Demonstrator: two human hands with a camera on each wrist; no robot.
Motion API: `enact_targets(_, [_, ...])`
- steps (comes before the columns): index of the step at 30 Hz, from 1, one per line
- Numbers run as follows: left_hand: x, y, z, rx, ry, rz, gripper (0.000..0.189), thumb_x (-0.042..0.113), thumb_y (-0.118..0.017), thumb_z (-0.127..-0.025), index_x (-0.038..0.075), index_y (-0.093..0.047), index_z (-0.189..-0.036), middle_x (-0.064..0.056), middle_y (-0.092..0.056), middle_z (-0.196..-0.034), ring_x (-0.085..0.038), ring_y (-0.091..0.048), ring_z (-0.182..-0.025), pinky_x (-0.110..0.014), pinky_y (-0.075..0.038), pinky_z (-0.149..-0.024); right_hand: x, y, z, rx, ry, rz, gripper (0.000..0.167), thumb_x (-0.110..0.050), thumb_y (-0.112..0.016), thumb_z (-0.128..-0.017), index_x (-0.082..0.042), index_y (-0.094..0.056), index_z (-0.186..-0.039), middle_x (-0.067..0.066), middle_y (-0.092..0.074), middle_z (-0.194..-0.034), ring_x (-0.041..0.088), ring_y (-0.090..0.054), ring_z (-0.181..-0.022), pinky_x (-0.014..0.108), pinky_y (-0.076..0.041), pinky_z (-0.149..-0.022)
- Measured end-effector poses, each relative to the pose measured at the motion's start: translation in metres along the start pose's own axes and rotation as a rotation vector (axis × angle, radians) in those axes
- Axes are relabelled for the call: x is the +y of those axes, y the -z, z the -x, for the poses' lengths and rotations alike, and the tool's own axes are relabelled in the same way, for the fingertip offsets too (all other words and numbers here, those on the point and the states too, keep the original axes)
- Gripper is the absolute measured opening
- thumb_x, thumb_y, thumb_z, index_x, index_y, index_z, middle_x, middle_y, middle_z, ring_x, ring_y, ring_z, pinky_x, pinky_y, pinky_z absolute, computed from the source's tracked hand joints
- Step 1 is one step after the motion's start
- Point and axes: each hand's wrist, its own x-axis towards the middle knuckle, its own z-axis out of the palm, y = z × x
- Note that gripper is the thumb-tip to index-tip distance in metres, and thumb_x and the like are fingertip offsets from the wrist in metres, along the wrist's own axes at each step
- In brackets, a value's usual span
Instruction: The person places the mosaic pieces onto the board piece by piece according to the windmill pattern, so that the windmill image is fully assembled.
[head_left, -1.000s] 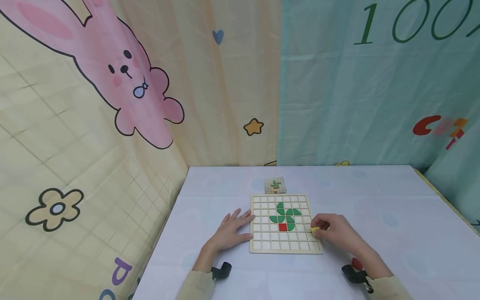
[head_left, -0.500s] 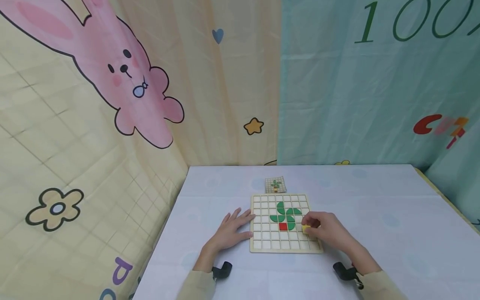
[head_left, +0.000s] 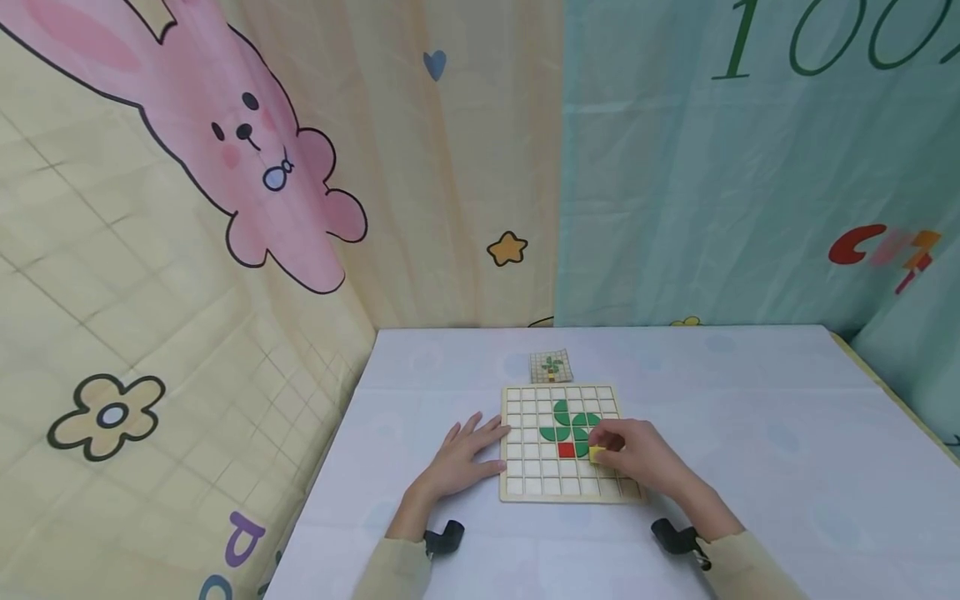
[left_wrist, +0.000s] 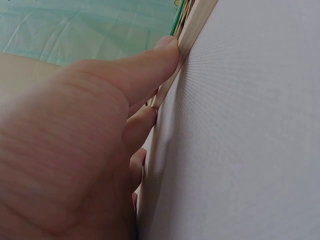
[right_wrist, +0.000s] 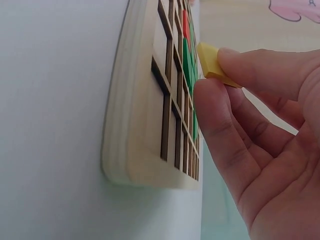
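Observation:
A wooden grid board (head_left: 532, 477) lies flat on the table, with green rounded tiles (head_left: 555, 434) and one red square tile (head_left: 566, 450) set in its cells. Between thumb and index finger my right hand (head_left: 643, 457) pinches a yellow square tile (right_wrist: 210, 59), held just over the board, right of the red tile. Against the board's left edge rests my left hand (head_left: 459, 463), fingers spread and fairly straight. Seen from the left wrist, the thumb and fingertips of the left hand (left_wrist: 85, 130) touch the board's wooden side.
Behind the board lies a small pattern card (head_left: 551, 367) showing a green and yellow design on a grid. White cloth covers the table (head_left: 750, 400). Printed curtains (head_left: 465, 167) hang along the table's back and left sides.
My right hand has carried the yellow tile leftward from the board's right edge to near the green and red tiles. The left hand has kept its place.

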Motion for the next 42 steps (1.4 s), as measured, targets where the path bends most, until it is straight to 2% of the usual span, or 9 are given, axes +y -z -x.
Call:
enact_targets(13, [-0.001,0.002,-0.002,0.001,0.000,-0.013,0.064,0.054,-0.062,-0.095,0.034,-0.045,-0.153,0.012,-0.029,-0.162,-0.022,-0.008,-0.154,-0.051,0.000,-0.123,-0.008,-0.015,-0.008,-0.021,0.062,-0.004,0.017,-0.009,-0.079,-0.086,-0.023,-0.072,-0.092,-0.012,-0.064,-0.084,0.014,-0.058,-0.079,0.027,-0.053,-0.069])
enact_targets(25, [0.000,0.003,-0.002,-0.001,-0.005,-0.003,0.063,0.053,-0.062,-0.095,0.035,-0.045,-0.152,0.012,-0.029,-0.162,-0.022,-0.007,-0.154,-0.051,0.000,-0.123,-0.014,-0.024,-0.008,-0.047,0.122,-0.025,0.017,-0.009,-0.079,-0.087,-0.024,-0.071,-0.092,-0.013,-0.064,-0.085,0.010,-0.060,-0.079,0.027,-0.054,-0.070])
enact_targets(42, [0.000,0.000,0.001,0.004,-0.005,0.009,0.064,0.055,-0.062,-0.095,0.033,-0.046,-0.152,0.009,-0.030,-0.162,-0.023,-0.008,-0.154,-0.052,0.000,-0.122,-0.016,-0.032,-0.008,-0.070,0.125,-0.004,0.019,-0.009,-0.080,-0.086,-0.025,-0.070,-0.087,-0.015,-0.063,-0.082,0.009,-0.058,-0.076,0.027,-0.052,-0.066])
